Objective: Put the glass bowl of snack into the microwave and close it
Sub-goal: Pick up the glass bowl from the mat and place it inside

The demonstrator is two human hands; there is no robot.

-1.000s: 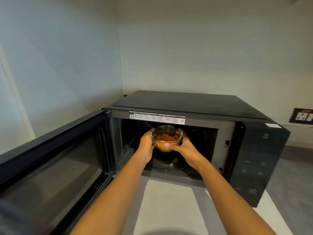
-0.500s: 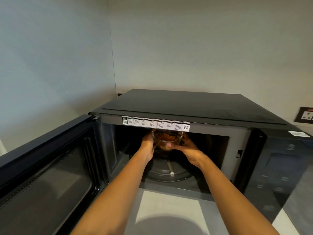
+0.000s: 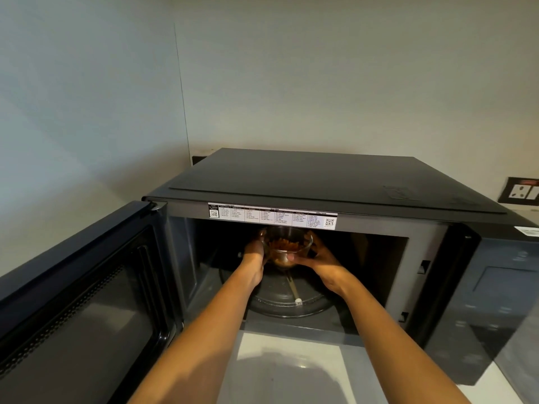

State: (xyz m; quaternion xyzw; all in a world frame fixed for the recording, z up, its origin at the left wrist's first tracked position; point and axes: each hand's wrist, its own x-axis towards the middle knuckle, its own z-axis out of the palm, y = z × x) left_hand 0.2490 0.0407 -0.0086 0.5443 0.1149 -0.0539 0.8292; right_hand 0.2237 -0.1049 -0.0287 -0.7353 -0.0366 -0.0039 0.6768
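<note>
A: What is showing around the corner?

B: Two plain pale walls (image 3: 320, 77) are meeting in a seam (image 3: 180, 91) at upper left. A socket plate (image 3: 522, 194) is sitting on the right wall.

A: And below?

B: A white counter (image 3: 291, 354) is catching light, with a soft shadow (image 3: 280, 383) lying across it.

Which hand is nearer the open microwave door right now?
Left. The left hand grips the glass bowl on the side facing the microwave door, which hangs open at far left. The right hand grips the bowl's opposite side, farther away.
</note>
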